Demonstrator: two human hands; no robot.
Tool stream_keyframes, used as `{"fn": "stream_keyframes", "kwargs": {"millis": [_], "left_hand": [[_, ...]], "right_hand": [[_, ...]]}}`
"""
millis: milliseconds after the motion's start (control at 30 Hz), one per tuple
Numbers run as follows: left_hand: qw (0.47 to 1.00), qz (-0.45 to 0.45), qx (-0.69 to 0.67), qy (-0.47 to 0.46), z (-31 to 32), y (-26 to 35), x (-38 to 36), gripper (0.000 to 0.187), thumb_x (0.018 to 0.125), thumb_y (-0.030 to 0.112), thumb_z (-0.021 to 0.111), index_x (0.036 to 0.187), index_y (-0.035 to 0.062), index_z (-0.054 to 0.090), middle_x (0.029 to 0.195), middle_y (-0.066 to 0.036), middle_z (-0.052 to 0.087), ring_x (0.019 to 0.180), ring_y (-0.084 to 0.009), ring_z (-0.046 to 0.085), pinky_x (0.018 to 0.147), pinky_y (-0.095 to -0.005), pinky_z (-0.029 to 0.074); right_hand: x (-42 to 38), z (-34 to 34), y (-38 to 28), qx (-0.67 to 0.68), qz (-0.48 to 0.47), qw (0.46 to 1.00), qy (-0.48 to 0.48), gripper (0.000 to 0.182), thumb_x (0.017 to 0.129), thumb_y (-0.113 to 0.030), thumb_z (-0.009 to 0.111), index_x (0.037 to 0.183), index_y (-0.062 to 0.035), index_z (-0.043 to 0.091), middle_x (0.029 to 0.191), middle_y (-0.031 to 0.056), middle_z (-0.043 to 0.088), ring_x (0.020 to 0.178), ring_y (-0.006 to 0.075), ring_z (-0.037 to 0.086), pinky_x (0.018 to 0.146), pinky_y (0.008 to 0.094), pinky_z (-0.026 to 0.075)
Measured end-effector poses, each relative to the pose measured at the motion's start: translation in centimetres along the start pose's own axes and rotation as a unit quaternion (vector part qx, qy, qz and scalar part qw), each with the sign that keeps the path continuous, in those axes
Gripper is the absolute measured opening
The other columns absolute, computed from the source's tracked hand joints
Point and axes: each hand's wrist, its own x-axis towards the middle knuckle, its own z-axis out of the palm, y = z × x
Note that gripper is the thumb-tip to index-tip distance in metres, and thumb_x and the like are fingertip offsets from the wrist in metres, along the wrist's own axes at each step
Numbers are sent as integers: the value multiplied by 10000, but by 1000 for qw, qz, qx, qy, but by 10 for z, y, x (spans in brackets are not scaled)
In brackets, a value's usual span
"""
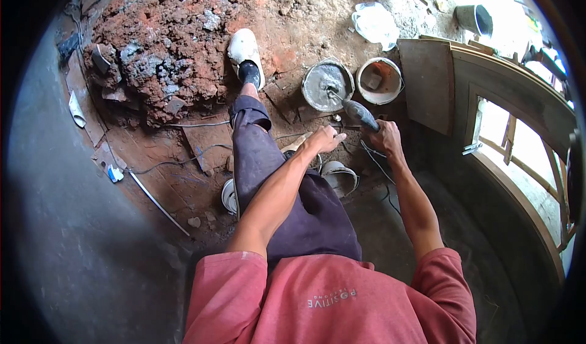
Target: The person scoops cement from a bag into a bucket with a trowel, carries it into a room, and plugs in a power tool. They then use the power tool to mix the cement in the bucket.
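Observation:
My right hand (387, 138) is wrapped round the grip of a grey electric drill (361, 114). The drill's front end points into a bucket of wet grey cement mix (321, 82), where a shaft goes down into the mix and the surface is rippled. My left hand (325, 139) hangs over my thigh, short of the bucket, its fingers curled in and nothing visible in them. Right of the cement bucket, and close to it, stands another bucket (379, 67) with a reddish, dirty inside and a block-like piece in it.
A large heap of reddish rubble (165, 45) lies at the upper left. A pale bucket (340, 178) sits by my legs, and cables (177, 163) cross the dirt floor. A plastic bag (375, 25) and a dark bucket (474, 19) are farther off. A window frame (519, 185) borders the right.

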Motion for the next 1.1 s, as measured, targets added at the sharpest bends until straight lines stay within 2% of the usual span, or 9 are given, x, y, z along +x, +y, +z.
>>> {"fn": "stream_keyframes", "kwargs": {"millis": [67, 300, 1033, 1100], "left_hand": [[1000, 15, 9, 15, 5, -7, 6, 535, 956, 528, 545, 967, 28, 736, 952, -330, 667, 984, -505, 639, 857, -530, 514], [1000, 10, -2, 22, 5, -7, 6, 542, 957, 533, 539, 976, 29, 736, 969, -325, 663, 1001, -504, 631, 871, -527, 511], [1000, -5, -3, 14, 1, -3, -2, 572, 955, 558, 532, 1012, 20, 719, 969, -349, 658, 1007, -513, 633, 885, -527, 508], [1000, -20, -5, 1, -1, 0, -4, 615, 948, 549, 540, 961, -45, 701, 1019, -336, 664, 1022, -465, 647, 885, -512, 512]], "right_hand": [[1, 2, 1, -16, -7, 1000, -8, 393, 799, -427, 767, 842, -37, 736, 759, 207, 684, 734, 391, 672, 675, 458, 515], [0, 8, 2, -32, -14, 999, -8, 411, 784, -442, 775, 831, -35, 731, 755, 207, 680, 738, 394, 673, 672, 462, 518], [-10, 7, -4, 42, 6, 999, 33, 452, 791, -437, 766, 822, 11, 719, 683, 233, 635, 649, 410, 640, 618, 446, 486], [-15, 3, -9, 65, 33, 997, 16, 457, 809, -453, 756, 800, 1, 703, 717, 248, 629, 739, 446, 633, 667, 472, 494]]}}
